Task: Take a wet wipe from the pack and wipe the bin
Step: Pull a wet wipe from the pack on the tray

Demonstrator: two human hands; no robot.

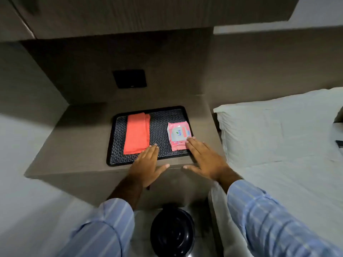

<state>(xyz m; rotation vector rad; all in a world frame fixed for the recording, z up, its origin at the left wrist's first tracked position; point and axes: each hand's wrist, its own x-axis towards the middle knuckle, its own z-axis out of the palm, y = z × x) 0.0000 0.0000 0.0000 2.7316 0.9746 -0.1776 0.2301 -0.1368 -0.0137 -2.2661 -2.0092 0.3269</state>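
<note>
A pink wet wipe pack (pixel 178 135) lies flat on the right side of a black patterned tray (pixel 159 132) on a bedside unit. My right hand (pixel 205 160) is flat and open, palm down, with its fingertips at the pack's near right corner. My left hand (pixel 148 165) is also flat and open over the tray's near edge, fingertips beside a folded orange cloth (pixel 137 135). A round black bin (pixel 172 234) stands on the floor below, between my arms.
The grey bedside unit (pixel 79 145) fills the middle, with a dark wall panel (pixel 129 78) behind it. A bed with a white pillow (pixel 274 127) and sheet lies to the right. A dark object (pixel 339 144) sits at the right edge.
</note>
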